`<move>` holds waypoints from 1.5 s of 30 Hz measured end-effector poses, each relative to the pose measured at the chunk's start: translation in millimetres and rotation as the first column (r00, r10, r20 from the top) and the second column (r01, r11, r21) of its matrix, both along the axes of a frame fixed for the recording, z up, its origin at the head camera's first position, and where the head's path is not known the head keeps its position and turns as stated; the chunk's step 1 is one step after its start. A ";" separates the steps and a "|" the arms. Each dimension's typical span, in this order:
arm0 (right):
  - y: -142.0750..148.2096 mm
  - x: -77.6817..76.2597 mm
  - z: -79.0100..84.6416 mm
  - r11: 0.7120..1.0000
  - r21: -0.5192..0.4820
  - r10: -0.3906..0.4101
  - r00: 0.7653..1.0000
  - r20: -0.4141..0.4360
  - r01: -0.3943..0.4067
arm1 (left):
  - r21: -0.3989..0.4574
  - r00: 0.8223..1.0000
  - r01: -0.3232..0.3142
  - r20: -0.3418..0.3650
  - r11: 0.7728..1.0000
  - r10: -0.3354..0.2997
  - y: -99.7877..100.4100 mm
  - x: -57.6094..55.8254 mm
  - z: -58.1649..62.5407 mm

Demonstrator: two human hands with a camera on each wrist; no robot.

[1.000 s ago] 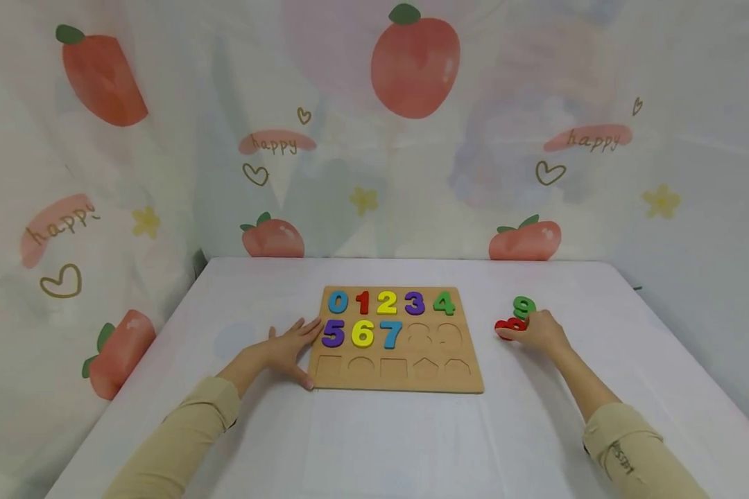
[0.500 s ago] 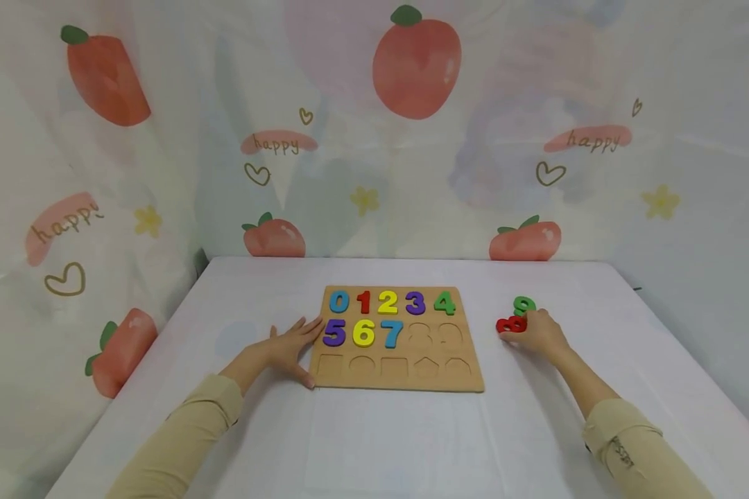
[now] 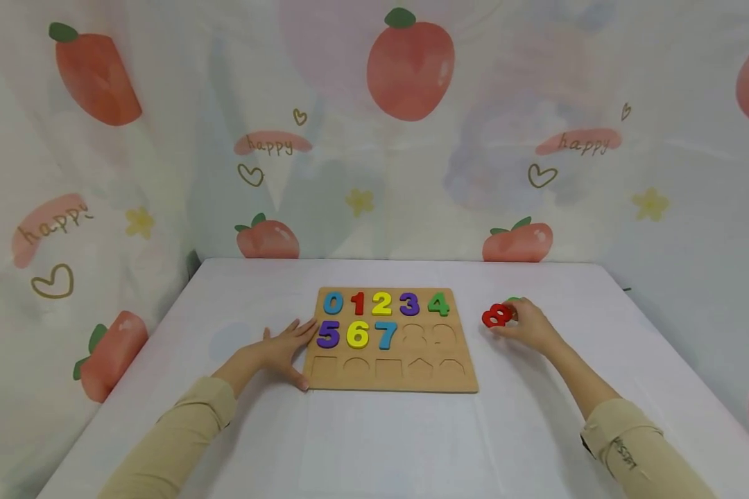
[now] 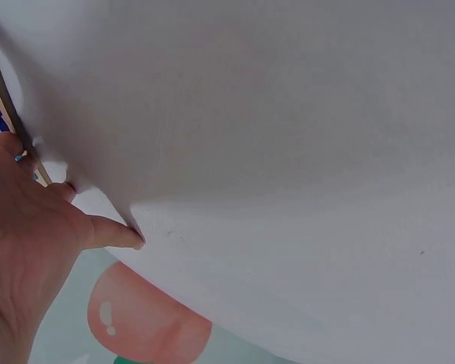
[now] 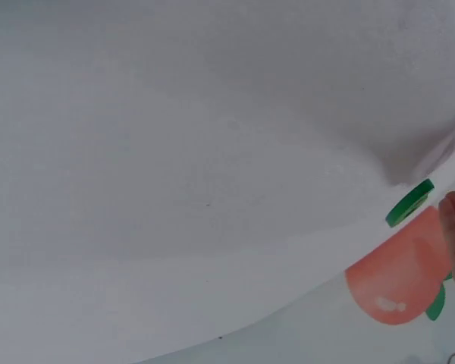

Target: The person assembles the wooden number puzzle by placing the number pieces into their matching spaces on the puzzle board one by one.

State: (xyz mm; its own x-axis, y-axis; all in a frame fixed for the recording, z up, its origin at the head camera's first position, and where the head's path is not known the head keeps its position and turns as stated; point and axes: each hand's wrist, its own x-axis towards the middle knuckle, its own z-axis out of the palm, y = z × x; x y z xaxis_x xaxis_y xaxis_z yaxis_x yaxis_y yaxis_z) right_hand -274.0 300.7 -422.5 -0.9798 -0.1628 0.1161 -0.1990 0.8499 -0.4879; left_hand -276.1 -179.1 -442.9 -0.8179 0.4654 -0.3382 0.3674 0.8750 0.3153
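Observation:
My right hand (image 3: 529, 328) pinches a red number 8 (image 3: 493, 317) between thumb and fingers, close over the table to the right of the board. Behind that hand lies the green number 9 (image 5: 409, 203), mostly hidden in the head view. A wooden number board (image 3: 387, 385) lies flat in the middle of the table, with the coloured numbers 0 to 7 in its upper two rows. My left hand (image 3: 281, 355) rests spread at its left edge, fingertips and thumb against the rim.
Two number-shaped recesses (image 3: 415, 335) show bare wood at the right of the board's second row. A bottom row of shape recesses (image 3: 388, 369) is bare too. White cloth (image 3: 362, 443) covers the table, with printed fabric walls (image 3: 324, 90) behind and at the sides.
My right hand has raised the red 8 and shifted it slightly left and away, now covering most of the green 9. The left hand stays at the board's edge. The head view has swung slightly.

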 end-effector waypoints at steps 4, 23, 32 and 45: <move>-8.0 -2.2 2.1 0.999 0.000 0.052 0.998 -0.025 -0.052 | -0.006 1.000 0.009 -0.012 1.000 -0.009 0.1 -0.6 0.3; -62.8 -7.2 1.2 0.925 -0.135 0.349 0.935 -0.066 -0.355 | -0.046 1.000 -0.018 0.013 0.999 0.019 2.4 -4.2 1.7; -81.5 -11.0 0.3 0.888 -0.151 0.438 0.899 -0.012 -0.434 | -0.023 1.000 -0.003 0.007 1.000 0.003 1.2 -2.4 1.5; -101.6 -16.4 -4.6 0.908 -0.061 0.419 0.905 0.070 -0.415 | -0.015 1.000 -0.008 -0.005 1.000 0.008 -0.3 -2.9 -2.0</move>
State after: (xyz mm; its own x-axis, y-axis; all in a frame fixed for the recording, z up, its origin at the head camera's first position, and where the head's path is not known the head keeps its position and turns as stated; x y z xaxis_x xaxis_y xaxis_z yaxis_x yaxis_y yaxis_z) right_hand -290.4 199.0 -427.1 -0.8299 -0.5550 0.0571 -0.4896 0.6754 -0.5515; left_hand -279.0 -179.4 -444.9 -0.8235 0.4537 -0.3406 0.3619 0.8825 0.3004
